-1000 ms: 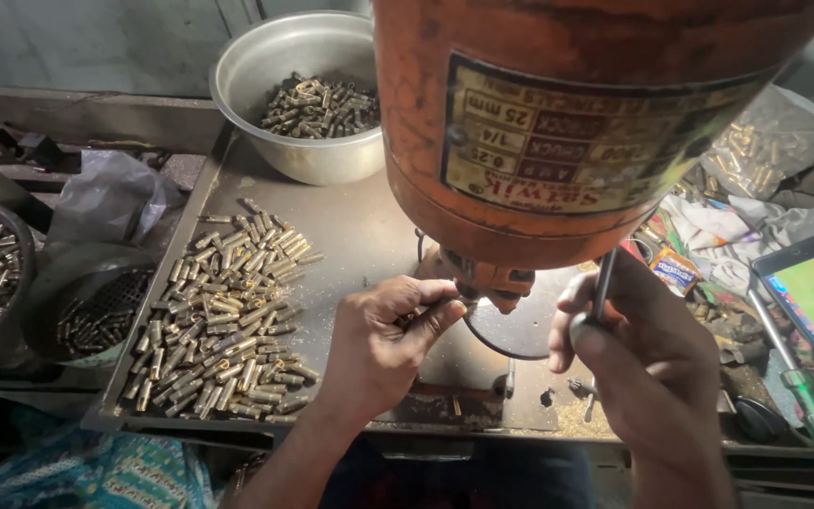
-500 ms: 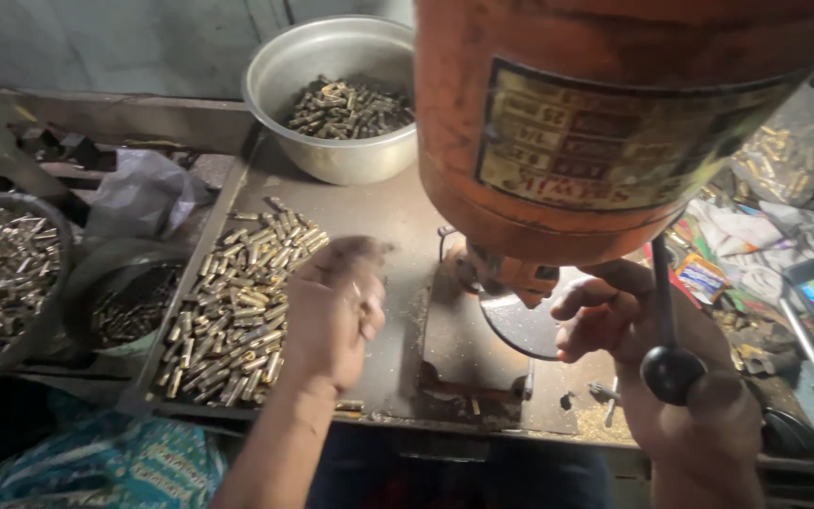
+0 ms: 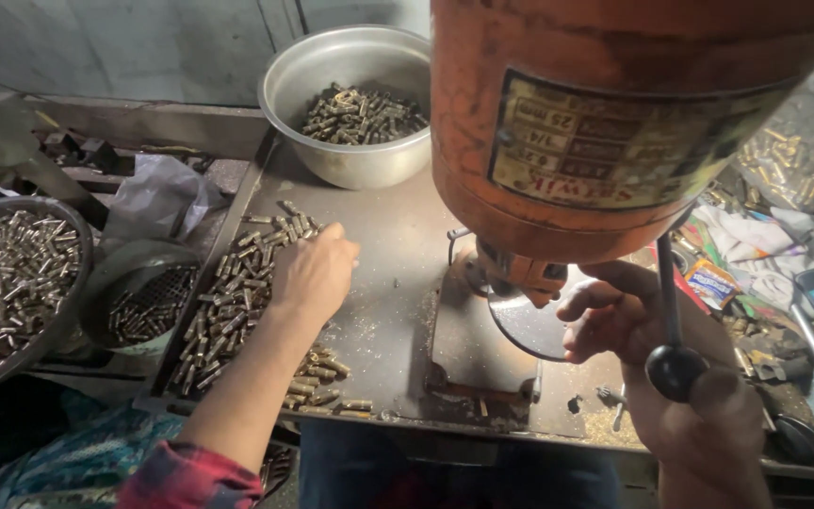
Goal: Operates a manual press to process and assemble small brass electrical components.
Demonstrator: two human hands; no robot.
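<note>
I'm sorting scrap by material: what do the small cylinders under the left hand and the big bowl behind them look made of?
Small cylinders: probably brass, with a dull yellow-gold metallic glint. Bowl: likely steel or aluminium, with a silvery, brushed, softly reflective wall. The left hand rests on the pile.

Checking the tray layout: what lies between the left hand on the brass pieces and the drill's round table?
Only bare tray, in the head view: left hand, round table.

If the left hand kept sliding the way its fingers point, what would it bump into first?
The left hand points up and left across the metal tray, so it would first meet the heap of small brass pieces that its fingertips seem to touch. The steel bowl lies off to the right of that line, though depth is hard to judge.
</note>
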